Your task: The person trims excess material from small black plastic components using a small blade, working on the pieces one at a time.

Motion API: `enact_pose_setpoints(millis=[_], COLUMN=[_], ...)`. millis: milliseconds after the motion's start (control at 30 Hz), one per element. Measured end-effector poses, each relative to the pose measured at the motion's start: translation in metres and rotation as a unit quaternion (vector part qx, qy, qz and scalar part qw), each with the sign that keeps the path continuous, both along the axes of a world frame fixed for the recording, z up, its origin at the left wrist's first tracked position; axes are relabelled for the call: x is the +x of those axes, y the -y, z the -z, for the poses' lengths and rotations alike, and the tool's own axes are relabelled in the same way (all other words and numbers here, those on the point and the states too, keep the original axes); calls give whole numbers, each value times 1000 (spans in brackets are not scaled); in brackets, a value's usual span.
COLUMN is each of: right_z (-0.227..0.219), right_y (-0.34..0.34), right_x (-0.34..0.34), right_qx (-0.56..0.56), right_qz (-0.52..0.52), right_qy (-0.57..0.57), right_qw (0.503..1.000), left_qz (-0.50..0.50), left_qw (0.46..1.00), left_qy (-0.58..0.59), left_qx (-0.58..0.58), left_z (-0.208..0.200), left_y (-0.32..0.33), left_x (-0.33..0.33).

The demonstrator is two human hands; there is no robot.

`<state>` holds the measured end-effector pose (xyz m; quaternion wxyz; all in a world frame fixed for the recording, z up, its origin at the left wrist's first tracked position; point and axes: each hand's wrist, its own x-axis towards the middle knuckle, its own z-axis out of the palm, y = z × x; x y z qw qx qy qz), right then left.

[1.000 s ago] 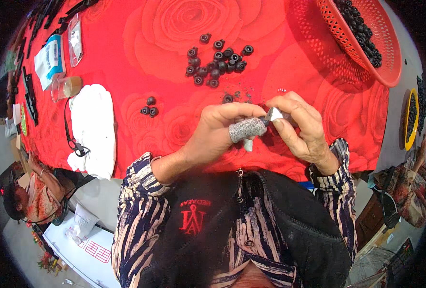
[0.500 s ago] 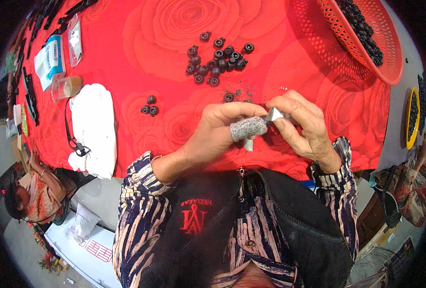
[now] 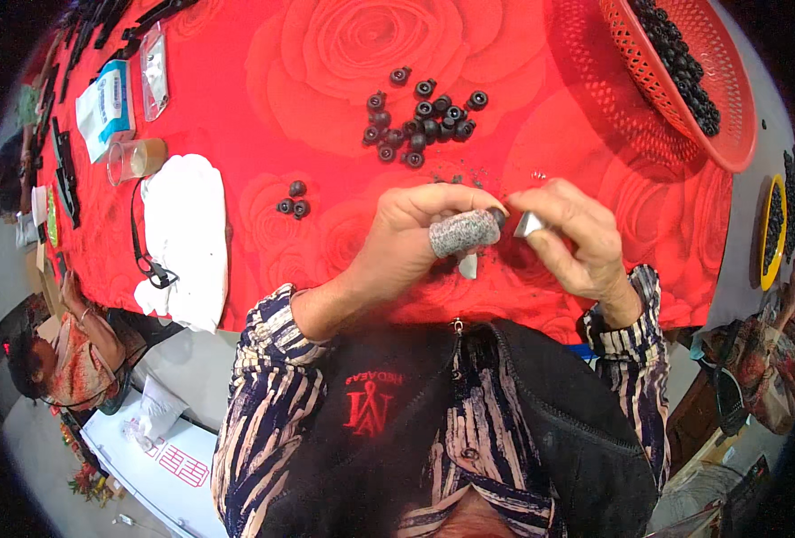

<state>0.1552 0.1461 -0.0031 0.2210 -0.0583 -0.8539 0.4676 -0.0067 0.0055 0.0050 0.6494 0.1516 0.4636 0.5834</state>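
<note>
My left hand (image 3: 397,235), with a grey speckled finger sleeve (image 3: 463,234) on one finger, pinches a small black round part (image 3: 498,216). Most of that part is hidden by the fingers. A small whitish piece (image 3: 468,265) shows below this hand; I cannot tell what it is. Just to the right, my right hand (image 3: 586,240) grips a small shiny metal blade (image 3: 527,224) between thumb and fingers, a short gap from the black part. Beyond the hands lies a loose group of black knobbed balls (image 3: 431,128), with dark crumbs nearer the fingers.
Three more black balls (image 3: 297,188) lie to the left. A red basket (image 3: 734,134) of black pieces stands far right. On the left are a white cloth (image 3: 187,242), a cup (image 3: 138,161) and a packet (image 3: 106,109). Another person (image 3: 93,359) sits at lower left.
My right hand has drawn the blade a little to the right, away from the black part. The left hand keeps its hold. The whole view has shifted slightly.
</note>
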Motion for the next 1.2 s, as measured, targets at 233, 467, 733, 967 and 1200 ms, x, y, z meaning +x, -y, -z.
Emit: enact_pose_setpoints(millis=[233, 467, 733, 967, 1200], right_z=[-2, -4, 0, -1, 4], right_y=[2, 2, 3, 1, 5], right_x=[-2, -2, -1, -2, -3], right_qx=[-20, -29, -40, -47, 71], right_qz=[46, 28, 26, 12, -100], right_qy=[42, 44, 36, 40, 17], right_qw=[998, 998, 998, 998, 992], left_qz=[38, 35, 35, 37, -55], left_qw=[999, 999, 999, 999, 992], left_qy=[-29, -9, 0, -12, 111], left_qx=[19, -6, -10, 5, -8], left_z=[5, 9, 12, 15, 19], left_y=[1, 0, 2, 2, -4], left_x=[1, 5, 6, 6, -3])
